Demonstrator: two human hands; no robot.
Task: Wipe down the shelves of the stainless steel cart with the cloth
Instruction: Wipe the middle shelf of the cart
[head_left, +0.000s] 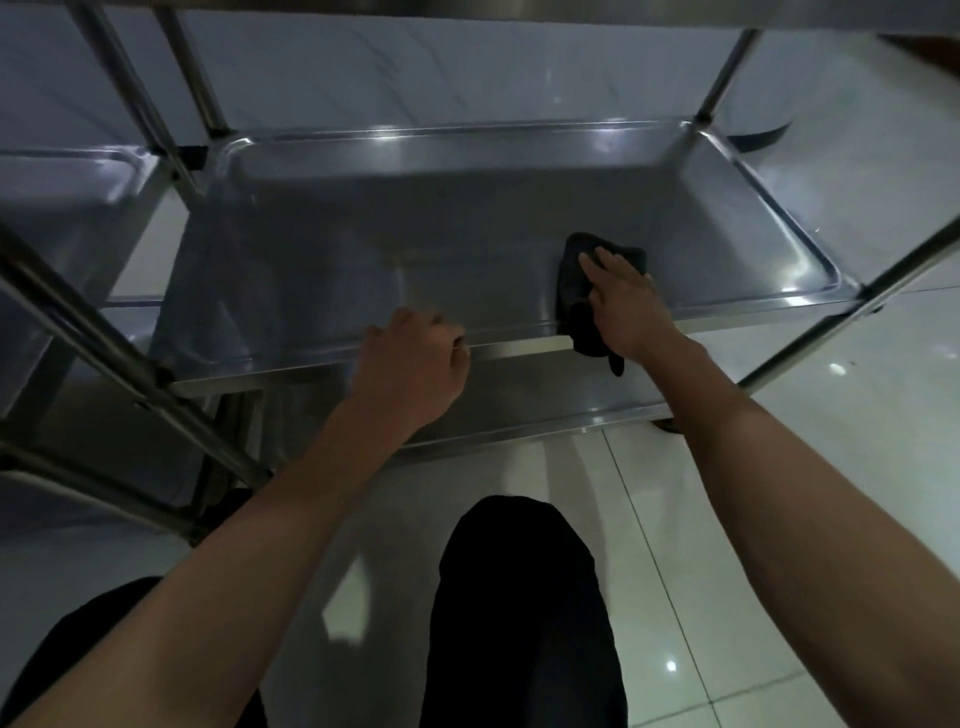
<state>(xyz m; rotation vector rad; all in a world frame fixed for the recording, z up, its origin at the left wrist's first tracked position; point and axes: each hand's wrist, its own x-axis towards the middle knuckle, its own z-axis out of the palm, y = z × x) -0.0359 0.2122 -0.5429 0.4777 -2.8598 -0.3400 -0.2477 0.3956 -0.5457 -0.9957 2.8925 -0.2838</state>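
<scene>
Glossy floor tiles (779, 519) surround the cart; left hand (415, 364) clenches the shelf (415, 249) rim, right hand (621, 306) presses the cloth (574, 280) flat at four o'clock. Wipe in overlapping strokes toward nine, keeping steady pressure.

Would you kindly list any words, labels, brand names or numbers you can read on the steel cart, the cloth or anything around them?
None: no readable text shows anywhere in the picture.
The stainless steel cart shelf shows only glare and reflections.
The dark cloth under the right hand is plain.
The glossy white floor tiles carry no markings.
The left hand covers part of the shelf's front rim; anything there is hidden.
</scene>
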